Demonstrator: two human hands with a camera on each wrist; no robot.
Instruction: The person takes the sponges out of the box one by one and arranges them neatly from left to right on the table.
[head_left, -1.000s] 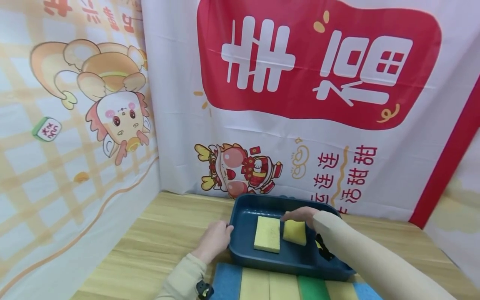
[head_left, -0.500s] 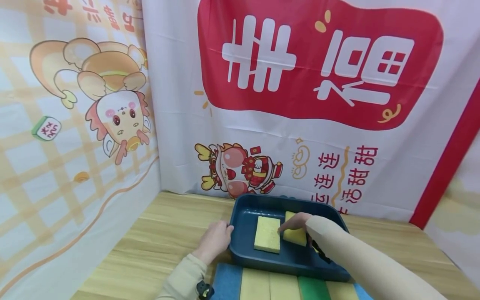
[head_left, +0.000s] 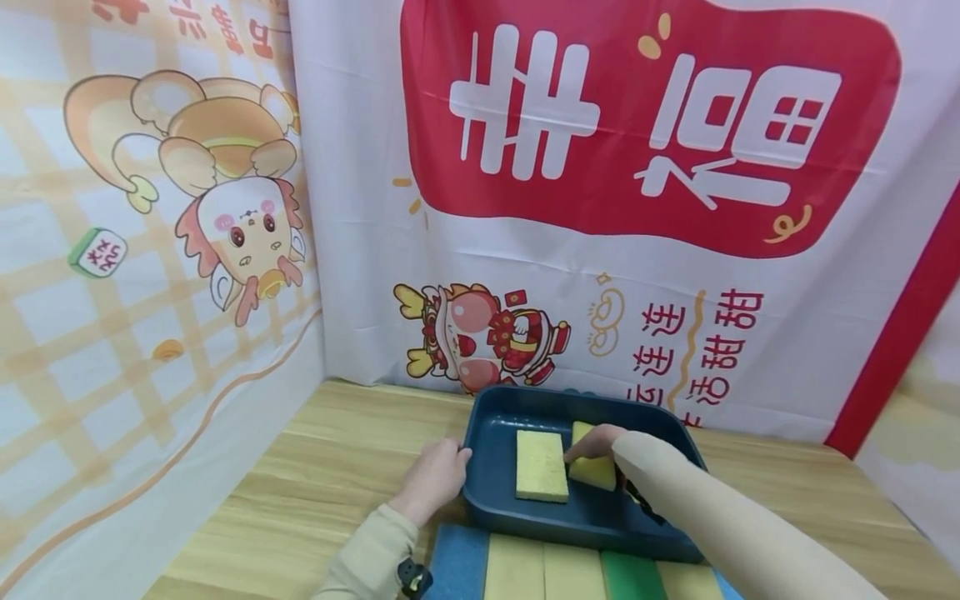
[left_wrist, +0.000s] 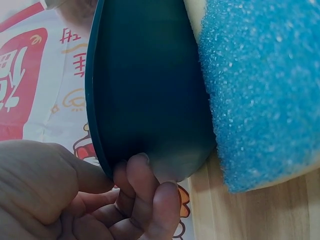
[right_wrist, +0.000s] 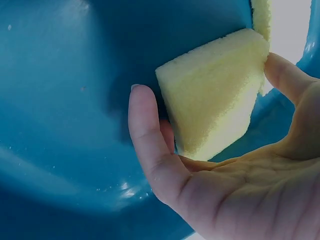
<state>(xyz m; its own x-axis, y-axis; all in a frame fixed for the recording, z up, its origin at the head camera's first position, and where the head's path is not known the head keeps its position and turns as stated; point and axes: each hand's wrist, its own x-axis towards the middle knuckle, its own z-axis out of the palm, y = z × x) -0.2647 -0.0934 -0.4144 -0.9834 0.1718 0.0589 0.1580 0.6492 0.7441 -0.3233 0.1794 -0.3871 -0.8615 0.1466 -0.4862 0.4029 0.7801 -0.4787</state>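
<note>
My left hand [head_left: 438, 479] grips the left end of a dark blue rectangular tray [head_left: 570, 525]; in the left wrist view, thumb and curled fingers pinch its rim [left_wrist: 91, 95]. Inside the tray lie a flat yellow sponge [head_left: 542, 467] and, to its right, a tilted yellow sponge [head_left: 594, 473]. My right hand [head_left: 598, 440] reaches over this second sponge. The right wrist view shows its thumb against one edge of the sponge [right_wrist: 215, 95] and curled fingers along the opposite side. The forearm hides the tray's right end.
In front of the tray runs a row of sponges, with a blue one [head_left: 459, 567] at left, yellow ones [head_left: 513, 571] and a green one [head_left: 633, 577]. The wooden table [head_left: 300, 467] meets printed cloth walls [head_left: 360, 250] at the back and left.
My right hand has come down and slightly left over the tilted sponge, its fingers now around it. The left hand stays on the tray's rim. The head view has shifted slightly.
</note>
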